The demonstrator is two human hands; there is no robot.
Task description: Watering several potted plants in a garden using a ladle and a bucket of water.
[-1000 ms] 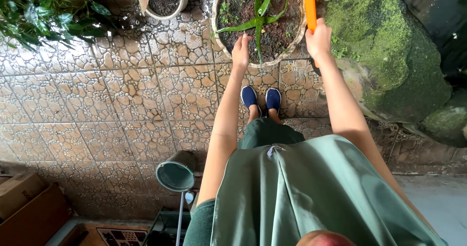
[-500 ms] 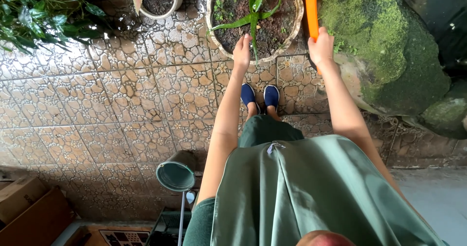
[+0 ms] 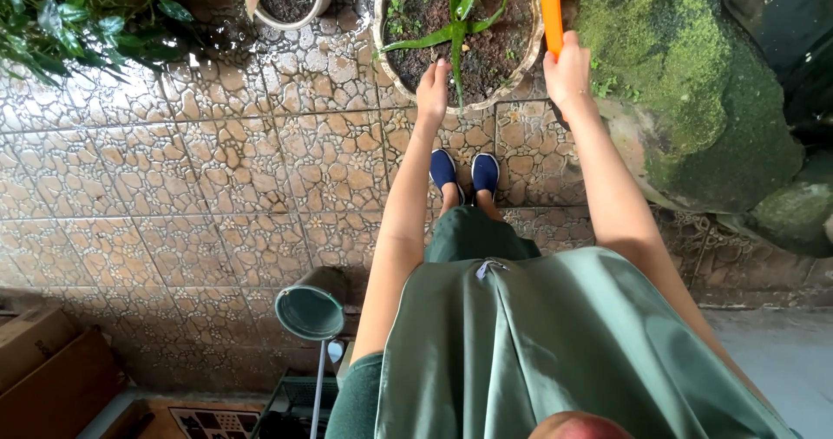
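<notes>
My right hand (image 3: 568, 76) grips the long handle of an orange plastic scoop (image 3: 551, 9), whose bowl runs out of the top of the view. My left hand (image 3: 431, 94) reaches toward the near rim of a wide round pot (image 3: 390, 66) filled with dark soil. A green plant with long narrow leaves (image 3: 457, 22) grows in that pot. The left hand's fingers are together and hold nothing; it hovers at the pot's edge. My blue shoes (image 3: 464, 172) stand on the wet patterned tiles just in front of the pot.
A moss-covered rock (image 3: 694, 83) rises at the right. A smaller pale pot (image 3: 299, 1) and a leafy bush (image 3: 69, 18) sit at the top left. A green bucket (image 3: 312, 304) lies near my legs, with cardboard boxes (image 3: 43, 365) at the lower left.
The orange scoop's bowl has gone up out of the top of the view. Both hands stay near the pot, the right one slightly higher.
</notes>
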